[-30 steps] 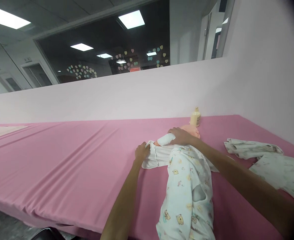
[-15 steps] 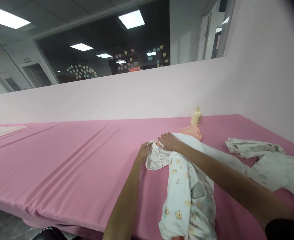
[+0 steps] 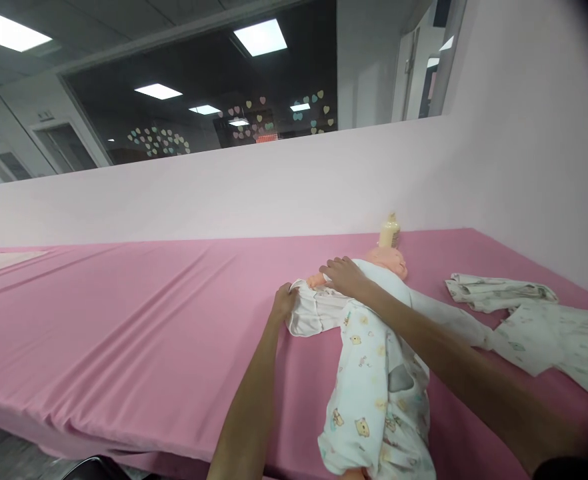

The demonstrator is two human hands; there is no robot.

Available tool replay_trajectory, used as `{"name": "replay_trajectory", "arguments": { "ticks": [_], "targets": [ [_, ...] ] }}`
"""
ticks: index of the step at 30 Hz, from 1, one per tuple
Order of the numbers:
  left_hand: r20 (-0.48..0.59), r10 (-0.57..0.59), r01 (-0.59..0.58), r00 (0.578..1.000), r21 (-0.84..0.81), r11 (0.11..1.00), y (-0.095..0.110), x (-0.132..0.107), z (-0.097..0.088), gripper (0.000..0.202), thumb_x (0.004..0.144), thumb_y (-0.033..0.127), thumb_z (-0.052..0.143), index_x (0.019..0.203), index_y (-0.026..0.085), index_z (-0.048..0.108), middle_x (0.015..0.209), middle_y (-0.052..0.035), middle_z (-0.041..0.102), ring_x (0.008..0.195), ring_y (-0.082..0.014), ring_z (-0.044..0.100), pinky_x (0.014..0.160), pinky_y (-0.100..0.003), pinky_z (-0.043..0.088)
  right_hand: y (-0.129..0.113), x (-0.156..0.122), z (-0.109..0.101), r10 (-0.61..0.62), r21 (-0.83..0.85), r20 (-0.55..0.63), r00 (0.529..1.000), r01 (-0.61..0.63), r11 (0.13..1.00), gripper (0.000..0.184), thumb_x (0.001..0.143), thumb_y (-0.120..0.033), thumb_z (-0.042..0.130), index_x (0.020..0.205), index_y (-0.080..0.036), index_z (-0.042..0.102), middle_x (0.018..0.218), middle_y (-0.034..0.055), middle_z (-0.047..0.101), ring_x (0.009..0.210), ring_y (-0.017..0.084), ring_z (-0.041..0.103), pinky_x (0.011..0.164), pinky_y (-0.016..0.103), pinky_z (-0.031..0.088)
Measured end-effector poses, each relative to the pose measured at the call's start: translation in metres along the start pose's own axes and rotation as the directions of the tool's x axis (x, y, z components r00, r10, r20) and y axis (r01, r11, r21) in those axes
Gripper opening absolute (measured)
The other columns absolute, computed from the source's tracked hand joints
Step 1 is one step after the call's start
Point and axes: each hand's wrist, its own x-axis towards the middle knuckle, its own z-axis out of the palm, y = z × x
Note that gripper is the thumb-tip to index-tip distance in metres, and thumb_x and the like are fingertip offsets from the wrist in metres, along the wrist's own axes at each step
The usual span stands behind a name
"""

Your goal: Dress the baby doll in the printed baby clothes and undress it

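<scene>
On its back lies a baby doll (image 3: pixel 387 260), dressed in a white top and bear-print trousers (image 3: pixel 361 393). Its peach head is at the far end, and a foot shows at the near edge. My left hand (image 3: pixel 285 303) pinches the cuff of the white sleeve (image 3: pixel 314 317), stretched out to the left. The doll's small hand (image 3: pixel 317 281) shows by the upper edge of that sleeve. Over the doll's arm, close to the shoulder, my right hand (image 3: pixel 347 277) is curled around the arm and cloth; its fingertips are partly hidden.
A pump bottle (image 3: pixel 389 231) stands behind the doll's head, near the white wall (image 3: pixel 224 193). Folded printed cloth (image 3: pixel 501 293) and a spread printed garment (image 3: pixel 559 333) lie on the right. Pink sheeting (image 3: pixel 149 340) covers the table, wrinkled at left.
The doll's hand and forearm now show more beside the sleeve. My right hand has shifted slightly to the right and up; my left hand keeps its hold on the cuff.
</scene>
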Motion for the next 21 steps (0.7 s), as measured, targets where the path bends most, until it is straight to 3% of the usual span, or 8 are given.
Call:
{"name": "replay_trajectory", "arguments": {
  "ticks": [7,11,14,17,19,21],
  "targets": [
    [0.178,-0.075,0.107,0.981,-0.173,0.979,0.016,-0.013,-0.004,0.017,0.068,0.026,0.063,0.079,0.013,0.058,0.070,-0.0018,0.060,0.062,-0.0125,0.054,0.058,-0.024,0.041,-0.014,0.004,0.007,-0.098,0.120,0.021,0.995,0.094,0.988,0.038,0.095,-0.042,0.054,0.128,-0.024,0.059,0.117,0.0091,0.064,0.110,0.026,0.057,0.090,0.035,0.039],
    [0.244,-0.103,0.160,0.964,-0.227,0.961,0.020,-0.012,-0.009,0.034,0.070,0.035,0.064,0.095,0.012,0.062,0.079,-0.0051,0.066,0.067,-0.0143,0.060,0.062,-0.026,0.047,-0.023,0.006,0.009,-0.139,0.174,0.038,0.990,0.130,0.976,0.039,0.092,-0.045,0.056,0.126,-0.027,0.062,0.111,0.0069,0.067,0.104,0.025,0.061,0.087,0.034,0.041],
    [0.274,-0.111,0.173,0.955,-0.212,0.962,0.018,-0.007,-0.011,0.040,0.071,0.042,0.064,0.098,0.013,0.061,0.084,-0.0054,0.067,0.070,-0.0145,0.062,0.066,-0.026,0.049,-0.022,-0.003,0.001,-0.114,0.235,-0.017,0.993,0.114,0.965,0.036,0.092,-0.045,0.055,0.123,-0.028,0.063,0.114,0.0045,0.067,0.102,0.023,0.062,0.088,0.032,0.042],
    [0.285,-0.121,0.170,0.951,-0.153,0.974,0.017,-0.004,-0.014,0.042,0.074,0.049,0.062,0.098,0.015,0.060,0.089,-0.0052,0.068,0.076,-0.0150,0.063,0.071,-0.027,0.051,-0.006,-0.034,-0.007,0.003,0.296,-0.138,0.990,0.038,0.954,0.037,0.097,-0.043,0.046,0.125,-0.023,0.059,0.127,0.0051,0.062,0.114,0.021,0.056,0.097,0.031,0.039],
    [0.279,-0.139,0.166,0.950,-0.078,0.983,0.021,-0.004,-0.018,0.043,0.076,0.051,0.060,0.099,0.016,0.061,0.093,-0.0058,0.069,0.081,-0.0170,0.064,0.074,-0.029,0.051,0.018,-0.070,-0.008,0.174,0.321,-0.204,0.963,-0.102,0.941,0.039,0.101,-0.039,0.035,0.124,-0.017,0.058,0.128,0.0097,0.061,0.119,0.022,0.052,0.103,0.034,0.034],
    [0.243,-0.159,0.157,0.957,0.028,0.987,0.029,-0.005,-0.022,0.042,0.076,0.049,0.062,0.101,0.016,0.062,0.097,-0.0070,0.069,0.086,-0.0206,0.065,0.075,-0.031,0.051,0.052,-0.118,-0.004,0.486,0.365,-0.260,0.835,-0.380,0.850,0.036,0.100,-0.036,0.033,0.113,-0.018,0.063,0.122,0.0097,0.063,0.115,0.022,0.054,0.099,0.032,0.037]
  ]
}}
